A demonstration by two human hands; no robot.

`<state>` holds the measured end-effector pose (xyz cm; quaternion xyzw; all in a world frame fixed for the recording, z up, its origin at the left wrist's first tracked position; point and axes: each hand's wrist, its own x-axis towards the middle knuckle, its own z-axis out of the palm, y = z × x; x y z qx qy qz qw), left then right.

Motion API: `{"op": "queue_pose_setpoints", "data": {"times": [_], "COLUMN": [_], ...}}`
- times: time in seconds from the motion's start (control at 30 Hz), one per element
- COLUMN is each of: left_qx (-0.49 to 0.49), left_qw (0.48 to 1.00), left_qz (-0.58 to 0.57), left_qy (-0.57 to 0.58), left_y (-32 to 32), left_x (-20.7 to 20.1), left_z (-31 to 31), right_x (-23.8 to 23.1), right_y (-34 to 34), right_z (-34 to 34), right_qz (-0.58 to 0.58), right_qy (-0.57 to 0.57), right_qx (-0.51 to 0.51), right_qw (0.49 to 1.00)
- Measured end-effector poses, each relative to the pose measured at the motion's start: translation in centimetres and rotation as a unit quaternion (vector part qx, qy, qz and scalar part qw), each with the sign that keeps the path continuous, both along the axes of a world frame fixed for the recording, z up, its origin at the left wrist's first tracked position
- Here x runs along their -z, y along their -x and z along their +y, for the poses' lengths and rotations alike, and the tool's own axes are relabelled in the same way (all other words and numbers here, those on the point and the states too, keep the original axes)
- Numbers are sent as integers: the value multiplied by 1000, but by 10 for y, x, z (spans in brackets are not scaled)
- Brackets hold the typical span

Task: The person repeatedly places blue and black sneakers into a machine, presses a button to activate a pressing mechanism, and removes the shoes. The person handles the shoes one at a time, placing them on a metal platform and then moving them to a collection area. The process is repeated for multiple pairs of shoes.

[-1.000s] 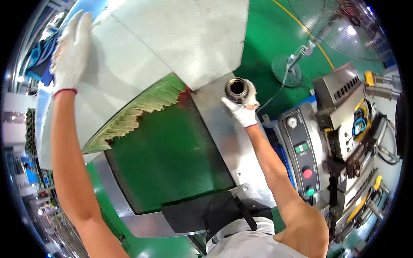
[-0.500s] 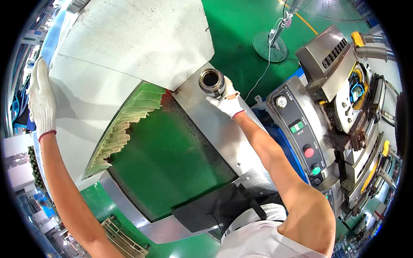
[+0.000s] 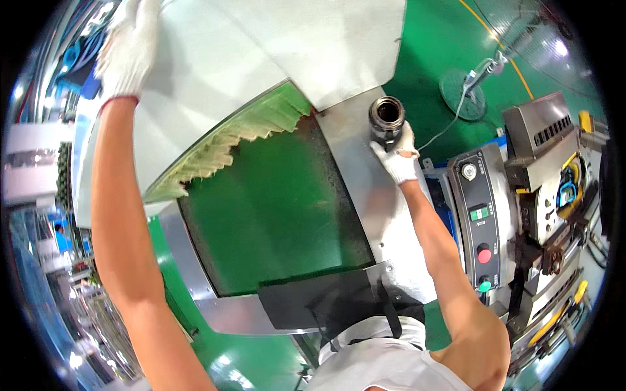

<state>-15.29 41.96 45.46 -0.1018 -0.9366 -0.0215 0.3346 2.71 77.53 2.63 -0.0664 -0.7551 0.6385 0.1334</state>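
Note:
In a white knitted glove, my right hand (image 3: 396,159) is closed round an open-mouthed metal flask (image 3: 387,117). The flask has a shiny rim and a dark inside, and it stands upright over the metal strip right of the table opening. Whether its base touches the strip is hidden. My left hand (image 3: 134,55), gloved too, is stretched out at the upper left beside the pale board (image 3: 215,58), fingers extended and nothing visible in them. The fingertips run to the picture's upper edge.
The metal frame (image 3: 352,137) surrounds a wide opening, with ragged green sheeting (image 3: 241,133) along its far left side. A black flap (image 3: 319,300) lies by my waist. On the right are a control panel (image 3: 479,215) with buttons and a machine (image 3: 548,169); a fan (image 3: 464,94) stands beyond.
My view has turned leftward, so the table and machine sit farther right. The flask stays in my right hand by the frame's far right corner. My left arm reaches farther forward.

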Motion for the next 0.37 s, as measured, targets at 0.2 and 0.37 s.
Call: {"op": "queue_pose_setpoints", "data": {"times": [0.2,0.37], "left_qx": [-75,4], "left_qw": [994,987], "left_qz": [-12,106], "left_qy": [77,123], "left_y": [-22,-93], "left_x": [-10,25], "left_z": [-2,-9], "right_x": [16,3], "right_y": [-170,-329], "right_z": [4,53], "right_qz": [-58,-296], "right_qy": [-223,-5], "right_qx": [35,-92], "right_qw": [972,951]}}
